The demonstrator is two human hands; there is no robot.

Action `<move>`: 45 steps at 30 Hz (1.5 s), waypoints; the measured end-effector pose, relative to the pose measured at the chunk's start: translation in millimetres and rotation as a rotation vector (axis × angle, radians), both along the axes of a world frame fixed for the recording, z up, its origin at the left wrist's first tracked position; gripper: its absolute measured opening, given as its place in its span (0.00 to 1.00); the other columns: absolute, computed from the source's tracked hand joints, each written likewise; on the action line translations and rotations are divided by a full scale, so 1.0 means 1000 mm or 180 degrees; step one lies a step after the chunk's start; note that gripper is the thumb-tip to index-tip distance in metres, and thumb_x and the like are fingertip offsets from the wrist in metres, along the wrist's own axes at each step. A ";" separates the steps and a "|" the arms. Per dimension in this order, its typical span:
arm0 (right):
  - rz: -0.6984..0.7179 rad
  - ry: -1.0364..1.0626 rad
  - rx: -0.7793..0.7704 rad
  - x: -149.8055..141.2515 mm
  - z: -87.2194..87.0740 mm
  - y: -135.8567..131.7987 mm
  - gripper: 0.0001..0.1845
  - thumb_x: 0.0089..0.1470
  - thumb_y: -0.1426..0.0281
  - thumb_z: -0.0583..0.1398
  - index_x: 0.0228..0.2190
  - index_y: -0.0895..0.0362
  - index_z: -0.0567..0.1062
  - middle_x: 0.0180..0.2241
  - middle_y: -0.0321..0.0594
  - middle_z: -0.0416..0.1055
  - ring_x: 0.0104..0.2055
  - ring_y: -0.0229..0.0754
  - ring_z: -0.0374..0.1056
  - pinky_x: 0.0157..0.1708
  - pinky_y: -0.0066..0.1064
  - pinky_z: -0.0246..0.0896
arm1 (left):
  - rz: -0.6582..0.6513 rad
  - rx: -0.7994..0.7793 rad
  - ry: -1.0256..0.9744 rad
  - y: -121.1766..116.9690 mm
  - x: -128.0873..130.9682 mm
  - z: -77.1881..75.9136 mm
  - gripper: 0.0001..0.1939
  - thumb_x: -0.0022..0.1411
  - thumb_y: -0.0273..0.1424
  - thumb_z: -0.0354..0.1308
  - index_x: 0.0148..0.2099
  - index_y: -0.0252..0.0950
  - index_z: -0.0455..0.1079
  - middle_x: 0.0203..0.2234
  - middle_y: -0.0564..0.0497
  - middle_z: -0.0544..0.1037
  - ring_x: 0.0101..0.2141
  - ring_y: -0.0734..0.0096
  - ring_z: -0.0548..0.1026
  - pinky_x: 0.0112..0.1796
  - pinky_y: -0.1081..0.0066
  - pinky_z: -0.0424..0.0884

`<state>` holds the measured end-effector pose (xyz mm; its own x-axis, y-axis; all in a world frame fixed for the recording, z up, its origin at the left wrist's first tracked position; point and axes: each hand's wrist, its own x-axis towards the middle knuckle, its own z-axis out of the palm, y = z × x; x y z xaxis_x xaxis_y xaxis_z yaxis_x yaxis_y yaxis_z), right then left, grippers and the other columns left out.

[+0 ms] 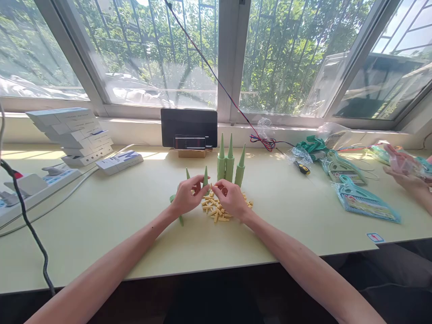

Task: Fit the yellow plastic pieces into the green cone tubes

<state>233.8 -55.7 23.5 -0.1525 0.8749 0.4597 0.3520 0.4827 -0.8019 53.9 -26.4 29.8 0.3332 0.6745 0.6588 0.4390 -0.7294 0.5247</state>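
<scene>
My left hand (188,194) grips a green pointed cone (205,176) that stands upright between thumb and fingers. Close beside it, my right hand (232,198) is closed in a pinch near the cone's base; a small yellowish piece seems to be at its fingertips, too small to name. Under and between the hands lies a heap of small yellow pieces (216,211). Behind my right hand stand several green cylinders with pointed tips (230,166), partly hidden by it. Other green pieces (181,220) lie beside and behind my left hand.
At the back, a dark tablet (189,126) leans on a stand. Stacked white boxes (74,135), a loose box (119,162) and a power strip (40,189) with cables sit left. Right are a yellow-black cutter (302,168), packaged brush sets (367,200) and another person's hand (411,182).
</scene>
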 end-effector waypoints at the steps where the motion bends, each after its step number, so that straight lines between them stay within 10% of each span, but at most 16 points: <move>1: 0.0004 0.0005 -0.0006 0.000 0.000 0.000 0.15 0.60 0.58 0.55 0.29 0.56 0.70 0.21 0.32 0.64 0.22 0.34 0.55 0.24 0.27 0.50 | -0.0008 0.0005 0.0009 0.000 0.000 0.000 0.10 0.62 0.32 0.58 0.46 0.36 0.72 0.23 0.56 0.69 0.22 0.78 0.64 0.28 0.77 0.72; 36: 0.0052 -0.0359 -0.0126 0.000 -0.005 0.003 0.33 0.64 0.49 0.46 0.17 0.57 0.66 0.16 0.32 0.57 0.20 0.34 0.51 0.24 0.28 0.45 | -0.0027 0.0174 0.0054 -0.001 0.000 0.000 0.10 0.63 0.33 0.58 0.45 0.36 0.72 0.21 0.57 0.67 0.21 0.78 0.64 0.28 0.76 0.73; 45: -0.0079 -0.0157 -0.0011 0.001 0.002 -0.002 0.20 0.61 0.52 0.54 0.32 0.56 0.72 0.21 0.32 0.65 0.22 0.35 0.58 0.25 0.27 0.52 | -0.0027 0.0034 -0.0038 -0.002 0.000 0.002 0.12 0.63 0.35 0.58 0.47 0.36 0.72 0.22 0.55 0.69 0.22 0.78 0.66 0.28 0.75 0.75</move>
